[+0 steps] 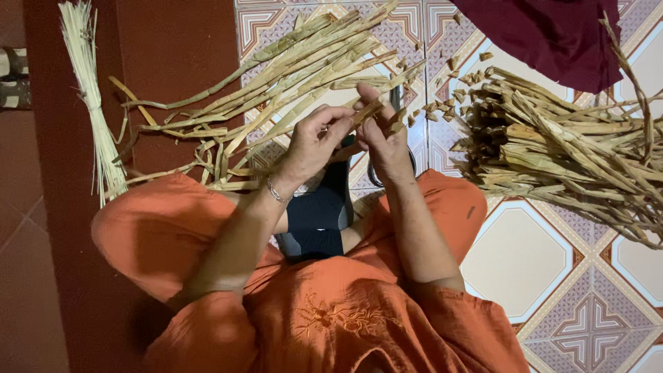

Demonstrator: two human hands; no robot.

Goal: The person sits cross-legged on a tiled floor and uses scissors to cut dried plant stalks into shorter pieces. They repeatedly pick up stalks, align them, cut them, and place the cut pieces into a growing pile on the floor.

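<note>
I sit cross-legged on the floor in orange clothes. My left hand (314, 141) and my right hand (383, 141) meet in front of me, both pinching one dried, tan plant strip (369, 110) that runs away from me toward the far pile. A thin bracelet sits on my left wrist. A dark blue and black object (318, 217) lies in my lap between my knees. Black scissors (376, 176) lie partly hidden under my right hand.
A spread of long dried strips (290, 76) lies ahead on the left. A thick heap of dried stalks (559, 152) is on the right. A tied bundle of thin pale fibres (93, 103) lies far left. Maroon cloth (552, 34) sits top right on patterned tiles.
</note>
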